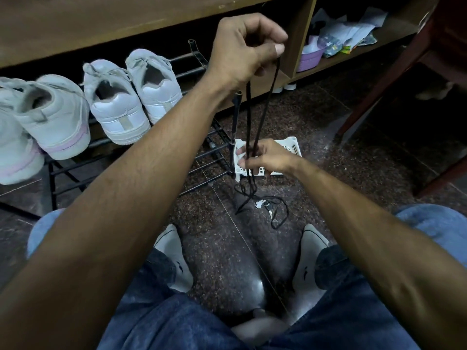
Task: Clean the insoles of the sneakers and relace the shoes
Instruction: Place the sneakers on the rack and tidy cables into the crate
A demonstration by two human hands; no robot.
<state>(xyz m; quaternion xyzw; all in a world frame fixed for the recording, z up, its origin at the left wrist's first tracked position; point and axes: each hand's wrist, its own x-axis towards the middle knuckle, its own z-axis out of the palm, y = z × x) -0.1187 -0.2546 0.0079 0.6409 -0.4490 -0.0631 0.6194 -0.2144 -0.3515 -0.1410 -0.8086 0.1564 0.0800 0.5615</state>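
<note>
The left hand [246, 50] is holding up high and far, its fingers curled and pinching the top of a black shoelace [261, 104]. The right hand [262, 157] is sitting lower and nearer, fingers closing round the same doubled lace. Between them the lace is running nearly upright, two strands side by side; its loose tail is trailing onto the speckled floor [353, 157] just below the right hand, near some keys [265, 205]. So the right hand is the nearer one to the free ends. The white sneakers [174, 256] on the person's feet are lying nearer still, left and right of the lace. Farther left, pale shoes [118, 102] are resting on a black rack [202, 157].
</note>
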